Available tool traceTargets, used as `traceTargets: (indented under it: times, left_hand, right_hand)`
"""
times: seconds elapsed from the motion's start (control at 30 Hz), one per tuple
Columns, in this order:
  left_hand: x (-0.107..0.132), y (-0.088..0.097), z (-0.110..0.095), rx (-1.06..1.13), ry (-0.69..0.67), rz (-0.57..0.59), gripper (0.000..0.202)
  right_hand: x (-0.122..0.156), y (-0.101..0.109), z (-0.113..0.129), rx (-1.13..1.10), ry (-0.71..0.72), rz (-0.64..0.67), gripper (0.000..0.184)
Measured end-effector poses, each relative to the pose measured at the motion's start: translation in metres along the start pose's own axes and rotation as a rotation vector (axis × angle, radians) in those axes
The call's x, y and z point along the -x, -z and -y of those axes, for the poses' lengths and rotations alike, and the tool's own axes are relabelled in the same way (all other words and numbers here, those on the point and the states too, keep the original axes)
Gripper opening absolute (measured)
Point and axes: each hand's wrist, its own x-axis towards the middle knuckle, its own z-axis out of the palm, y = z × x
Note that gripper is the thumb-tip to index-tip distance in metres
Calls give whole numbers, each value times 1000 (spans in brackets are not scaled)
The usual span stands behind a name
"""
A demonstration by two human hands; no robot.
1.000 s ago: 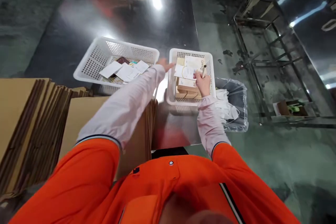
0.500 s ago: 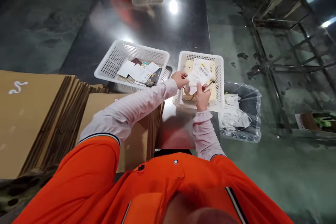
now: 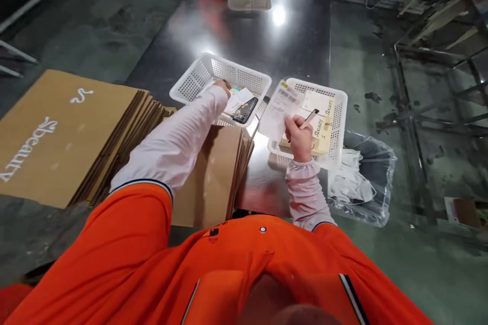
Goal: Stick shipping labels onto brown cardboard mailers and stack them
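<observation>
Left hand (image 3: 222,86) reached into left white basket (image 3: 190,80), centre of frame, onto papers there; grip state could not be told, fingers mostly hidden by sleeve. Right hand (image 3: 300,134) sat over near edge of right white basket (image 3: 339,111), grip closed on pen (image 3: 310,117) and on printed label sheet (image 3: 280,109) hanging over that basket's left rim. Tan boxes (image 3: 322,129) lay inside right basket. Dark phone case (image 3: 246,110) lay in left basket. Flat cardboard stack (image 3: 64,137) filled left of frame on table (image 3: 290,35). Clear plastic bag (image 3: 366,183) lay lower right of baskets.
</observation>
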Motion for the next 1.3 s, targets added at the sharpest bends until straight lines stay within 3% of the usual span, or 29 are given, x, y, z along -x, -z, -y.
traceTargets:
  times: [0.07, 0.13, 0.23, 0.3, 0.37, 0.43, 0.5, 0.57, 0.67, 0.8, 0.87, 1.03, 1.17, 1.3]
  left_hand:
    - [2, 29, 10, -49, -39, -86, 40]
    - [20, 55, 27, -59, -115, -168, 41]
    - [76, 83, 69, 20, -322, -394, 35]
    - [123, 90, 109, 101, -484, -584, 25]
    - [170, 85, 151, 147, -572, -697, 19]
    - [208, 71, 190, 133, -591, -714, 20]
    - [234, 51, 218, 56, -611, -632, 23]
    - [248, 31, 235, -48, -632, -487, 28]
    - [253, 7, 246, -174, -564, -331, 31]
    - [254, -9, 252, -229, -391, -379, 35]
    - [258, -13, 256, -220, -391, -388, 36]
    - [266, -18, 260, -254, -430, -432, 33]
    - [266, -17, 257, -212, -389, -364, 32]
    - [267, -16, 256, -152, -380, -325, 31]
  right_hand:
    - [11, -11, 8, -19, -102, 259, 46]
    - [26, -32, 11, -25, -184, 471, 41]
    - [50, -77, 7, 23, -262, 696, 31]
    - [64, -107, 6, 166, -220, 812, 22]
    - [72, -128, 9, 338, -60, 870, 15]
    - [72, -138, 17, 394, 132, 808, 14]
    - [66, -140, 26, 292, 203, 674, 28]
    - [60, -142, 33, 145, 156, 602, 51]
    - [63, -155, 33, 72, 30, 703, 67]
    - [81, -185, 25, 180, -195, 910, 62]
    - [90, -198, 22, 227, -212, 954, 56]
    - [107, -216, 5, 355, 26, 838, 53]
    - [114, -217, -15, 433, 204, 719, 60]
    - [115, -214, -21, 471, 269, 729, 61]
